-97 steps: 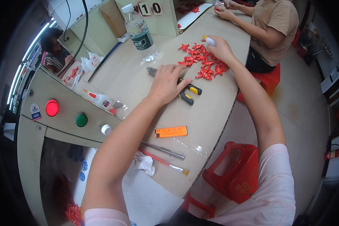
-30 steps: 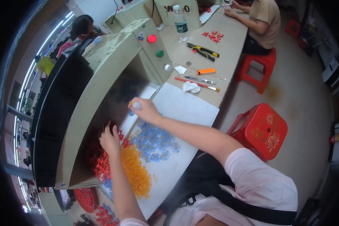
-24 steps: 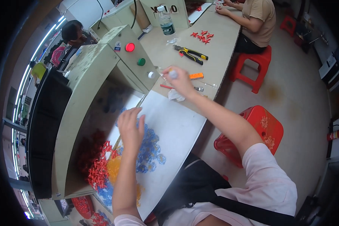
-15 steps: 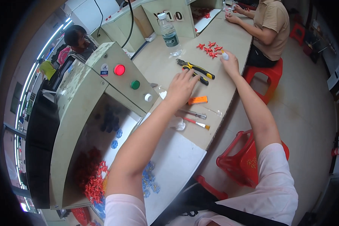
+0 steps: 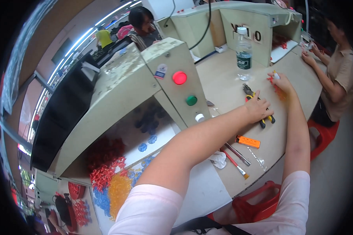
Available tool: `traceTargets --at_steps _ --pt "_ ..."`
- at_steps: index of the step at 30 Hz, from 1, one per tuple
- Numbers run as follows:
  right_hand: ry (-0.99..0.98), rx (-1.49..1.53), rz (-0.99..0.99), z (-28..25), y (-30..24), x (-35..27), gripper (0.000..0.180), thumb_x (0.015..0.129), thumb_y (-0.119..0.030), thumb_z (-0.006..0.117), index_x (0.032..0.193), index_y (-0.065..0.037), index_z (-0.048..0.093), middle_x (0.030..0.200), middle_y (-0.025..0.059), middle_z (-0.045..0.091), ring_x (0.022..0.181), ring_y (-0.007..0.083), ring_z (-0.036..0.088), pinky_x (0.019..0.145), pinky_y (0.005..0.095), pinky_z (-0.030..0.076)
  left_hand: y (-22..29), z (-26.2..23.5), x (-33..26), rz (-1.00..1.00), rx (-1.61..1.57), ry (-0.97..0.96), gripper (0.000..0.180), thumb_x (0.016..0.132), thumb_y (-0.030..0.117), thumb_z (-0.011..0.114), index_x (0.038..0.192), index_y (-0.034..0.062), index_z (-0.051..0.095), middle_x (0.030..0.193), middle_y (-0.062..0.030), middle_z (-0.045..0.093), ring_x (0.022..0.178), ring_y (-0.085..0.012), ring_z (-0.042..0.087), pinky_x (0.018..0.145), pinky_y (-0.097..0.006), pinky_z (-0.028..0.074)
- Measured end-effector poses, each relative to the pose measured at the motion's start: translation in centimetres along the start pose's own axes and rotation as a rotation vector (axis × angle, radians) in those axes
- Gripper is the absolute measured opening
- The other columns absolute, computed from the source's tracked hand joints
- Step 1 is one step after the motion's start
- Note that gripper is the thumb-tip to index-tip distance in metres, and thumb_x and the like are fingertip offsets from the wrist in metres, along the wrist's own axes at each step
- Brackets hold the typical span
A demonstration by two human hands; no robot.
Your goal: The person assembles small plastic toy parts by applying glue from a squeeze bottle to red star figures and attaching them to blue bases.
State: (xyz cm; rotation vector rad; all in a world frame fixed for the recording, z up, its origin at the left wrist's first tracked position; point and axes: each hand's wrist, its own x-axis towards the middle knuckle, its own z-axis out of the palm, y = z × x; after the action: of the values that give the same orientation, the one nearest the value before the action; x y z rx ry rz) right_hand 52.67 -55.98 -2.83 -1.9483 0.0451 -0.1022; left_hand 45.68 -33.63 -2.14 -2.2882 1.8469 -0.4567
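Note:
My left hand (image 5: 259,109) lies over yellow-and-black pliers (image 5: 248,91), its fingers spread across the handles. The jaws show beyond my fingers, pointing away from me. Farther right, my right hand (image 5: 283,84) is closed around a small white bottle with a yellow tip (image 5: 276,75). Small red plastic pieces (image 5: 270,79) lie on the table beside and below that hand, partly hidden and blurred. Nearer me are an orange box (image 5: 248,141), a brush with a red handle (image 5: 235,163) and a metal rod-like tool (image 5: 239,154).
A clear water bottle (image 5: 244,55) stands beyond the pliers. At left is a pale machine housing (image 5: 145,74) with lit buttons; red, blue and orange pieces (image 5: 121,192) lie at its opening. A co-worker (image 5: 339,78) sits at right. Red stools (image 5: 259,203) stand beside the table.
The view has turned left, so the scene sits farther right. My right hand now covers more of the red pieces, still holding the white bottle. My left hand stays over the pliers.

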Motion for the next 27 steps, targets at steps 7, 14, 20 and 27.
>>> traceTargets --at_steps 7,14,20,27 --pt "0.061 -0.237 -0.212 1.8 2.0 -1.1 0.033 0.071 -0.013 0.053 0.103 -0.006 0.057 0.088 0.0070 0.061 0.068 0.0140 0.058 0.064 0.0319 0.048 4.5 -13.9 -1.8 0.014 0.007 0.410 0.026 0.072 0.008 0.049 0.098 0.0103 0.045 0.091 -0.0104 0.045 0.095 -0.0249 0.049 0.095 -0.058 0.023" --pt "0.235 -0.680 -0.327 3.5 0.5 -5.1 0.028 0.066 -0.015 0.061 0.093 -0.011 0.062 0.094 0.0092 0.061 0.088 0.0290 0.056 0.079 0.0389 0.043 -2.8 -29.3 -8.0 -0.339 0.237 0.086 0.055 0.065 -0.007 0.049 0.115 0.0106 0.037 0.097 -0.0117 0.046 0.092 -0.0279 0.052 0.072 -0.037 0.044" --pt "0.376 -0.826 -0.340 5.6 -2.0 -8.4 0.023 0.066 -0.013 0.064 0.088 -0.010 0.062 0.087 0.0090 0.059 0.084 0.0275 0.055 0.075 0.0358 0.044 -10.1 -32.8 -15.2 -0.635 0.269 -0.282 0.056 0.067 0.003 0.054 0.118 0.0072 0.031 0.101 -0.0173 0.045 0.098 -0.0317 0.049 0.076 -0.037 0.043" --pt "0.405 -0.955 -0.330 6.1 -0.7 -8.9 0.024 0.065 -0.014 0.065 0.089 -0.012 0.060 0.088 0.0066 0.055 0.087 0.0250 0.053 0.071 0.0364 0.046 -11.4 -29.2 -17.6 -0.695 -0.035 -0.506 0.055 0.067 0.002 0.048 0.119 0.0048 0.030 0.114 -0.0202 0.041 0.106 -0.0356 0.045 0.086 -0.038 0.038"
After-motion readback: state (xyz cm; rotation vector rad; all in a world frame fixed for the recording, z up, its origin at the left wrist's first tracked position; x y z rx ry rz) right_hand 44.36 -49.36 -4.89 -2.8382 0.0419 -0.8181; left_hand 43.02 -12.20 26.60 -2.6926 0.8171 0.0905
